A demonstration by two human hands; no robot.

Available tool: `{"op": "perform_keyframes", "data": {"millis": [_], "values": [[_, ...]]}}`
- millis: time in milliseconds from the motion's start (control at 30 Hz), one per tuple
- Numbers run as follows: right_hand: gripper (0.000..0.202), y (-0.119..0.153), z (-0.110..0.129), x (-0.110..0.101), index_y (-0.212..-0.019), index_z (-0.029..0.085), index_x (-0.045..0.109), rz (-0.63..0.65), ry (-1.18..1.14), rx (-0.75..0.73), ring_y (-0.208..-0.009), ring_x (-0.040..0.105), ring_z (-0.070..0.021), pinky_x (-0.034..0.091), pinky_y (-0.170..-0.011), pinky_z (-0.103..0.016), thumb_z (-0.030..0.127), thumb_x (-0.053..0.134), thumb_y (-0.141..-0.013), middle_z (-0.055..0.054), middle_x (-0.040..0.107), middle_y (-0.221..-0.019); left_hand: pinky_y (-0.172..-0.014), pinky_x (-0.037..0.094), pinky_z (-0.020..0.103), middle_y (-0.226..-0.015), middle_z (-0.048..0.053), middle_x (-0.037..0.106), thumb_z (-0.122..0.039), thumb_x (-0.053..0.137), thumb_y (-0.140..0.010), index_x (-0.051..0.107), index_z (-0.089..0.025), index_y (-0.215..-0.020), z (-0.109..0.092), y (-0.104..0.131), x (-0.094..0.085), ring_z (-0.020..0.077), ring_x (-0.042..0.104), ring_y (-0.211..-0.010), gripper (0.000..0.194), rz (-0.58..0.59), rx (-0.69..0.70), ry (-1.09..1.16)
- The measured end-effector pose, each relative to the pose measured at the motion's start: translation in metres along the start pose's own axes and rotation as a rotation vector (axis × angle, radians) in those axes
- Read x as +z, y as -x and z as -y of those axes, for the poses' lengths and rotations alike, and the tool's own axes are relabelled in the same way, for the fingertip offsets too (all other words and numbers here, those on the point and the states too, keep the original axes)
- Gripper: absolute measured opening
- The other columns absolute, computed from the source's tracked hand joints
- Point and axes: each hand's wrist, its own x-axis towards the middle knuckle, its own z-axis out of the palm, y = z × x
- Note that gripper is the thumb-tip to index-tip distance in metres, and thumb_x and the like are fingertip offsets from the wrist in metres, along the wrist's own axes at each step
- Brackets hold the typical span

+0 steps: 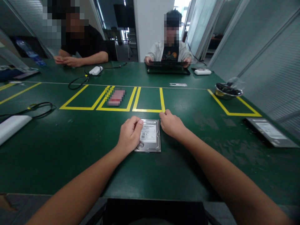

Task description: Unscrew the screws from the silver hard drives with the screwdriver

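Observation:
A silver hard drive (150, 135) with a white label lies flat on the green table (70, 162), straight in front of me. My left hand (130, 133) grips its left edge, with the thumb on the top face and the fingers curled at the side. Just beyond the drive's upper right corner is my right hand (171, 124), its fingers pinched together near the corner of a yellow tape outline (150, 110). Whatever may be between those fingertips is too small to make out.
Another drive (272, 132) lies at the right, below a bowl of dark items (228, 90). A blurred pink item (116, 97) sits inside taped lines. White boxes (14, 126) and cables are at left. Two people sit across the table, one holding a black tray (168, 68).

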Motion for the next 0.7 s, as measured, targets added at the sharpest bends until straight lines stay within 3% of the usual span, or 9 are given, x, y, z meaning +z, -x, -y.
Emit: {"op": "perform_keyframes", "data": {"millis": [133,300,533,700], "values": [[0.028,0.000,0.001,0.003,-0.116,0.015,0.050,-0.012,0.004,-0.011,-0.084,0.063,-0.0216,0.052,-0.071,-0.036,0.024,0.029,-0.100,-0.016,0.052,-0.116,-0.066,0.044,0.028,-0.078,0.000,0.059,-0.021,0.048,-0.087,0.056,-0.018,-0.092,0.029,-0.014,0.006,0.0146,0.055,-0.070,0.010,-0.016,-0.146,0.091],[0.028,-0.001,0.003,0.007,-0.114,0.016,0.051,-0.038,-0.012,-0.022,-0.086,0.062,-0.0210,0.051,-0.070,-0.033,0.025,0.028,-0.101,-0.014,0.052,-0.117,-0.080,0.051,0.035,-0.100,0.006,0.064,-0.002,0.048,-0.066,0.055,-0.016,-0.108,0.061,-0.029,0.009,0.0178,0.060,-0.085,0.045,0.117,-0.170,0.011],[0.027,-0.001,0.003,0.009,-0.110,0.017,0.053,-0.055,-0.051,-0.010,-0.090,0.061,-0.0206,0.049,-0.071,-0.031,0.024,0.029,-0.101,-0.012,0.054,-0.116,-0.102,0.044,0.044,-0.118,0.008,0.068,0.001,0.045,-0.067,0.052,-0.016,-0.122,0.064,-0.039,0.004,0.0232,0.060,-0.112,0.058,0.315,-0.026,-0.029],[0.028,-0.002,0.004,0.010,-0.111,0.017,0.055,-0.075,-0.094,0.014,-0.090,0.060,-0.0201,0.046,-0.072,-0.029,0.023,0.029,-0.101,-0.012,0.056,-0.117,-0.102,0.044,0.044,-0.120,0.007,0.067,0.000,0.046,-0.067,0.055,-0.018,-0.119,0.064,-0.041,0.002,0.0237,0.060,-0.114,0.055,0.372,0.018,-0.022]]}}
